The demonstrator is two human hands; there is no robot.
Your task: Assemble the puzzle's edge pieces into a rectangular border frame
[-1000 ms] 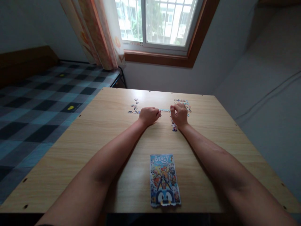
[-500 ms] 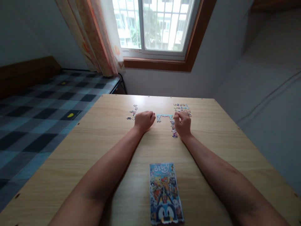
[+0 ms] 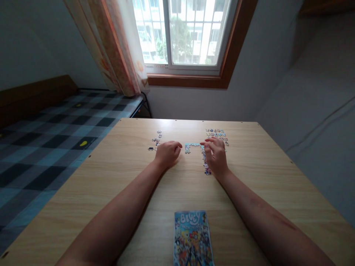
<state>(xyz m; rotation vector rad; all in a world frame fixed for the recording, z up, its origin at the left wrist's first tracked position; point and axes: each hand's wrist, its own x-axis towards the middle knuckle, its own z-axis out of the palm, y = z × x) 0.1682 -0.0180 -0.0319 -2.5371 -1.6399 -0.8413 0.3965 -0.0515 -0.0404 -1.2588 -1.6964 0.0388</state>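
Observation:
A partly joined puzzle border [image 3: 194,145] lies on the wooden table, with a strip running down its right side. My right hand [image 3: 216,156] is over the upper part of that strip, fingers apart and pointing left, nothing seen in them. Left of the border rests my left hand [image 3: 168,154], its fingers curled together; whatever they may hold is hidden. Loose pieces [image 3: 157,140] lie behind and left of my left hand. Rows of pieces [image 3: 216,133] sit just beyond my right hand.
A Bluey picture packet [image 3: 192,236] lies on the table [image 3: 144,221] between my forearms. A bed with a checked cover [image 3: 55,127] stands at the left. Beyond the table are a curtain [image 3: 119,48] and a barred window [image 3: 194,37].
The fingers of my right hand have spread from a curled pose. The view has tilted up slightly, so the table and packet appear lower.

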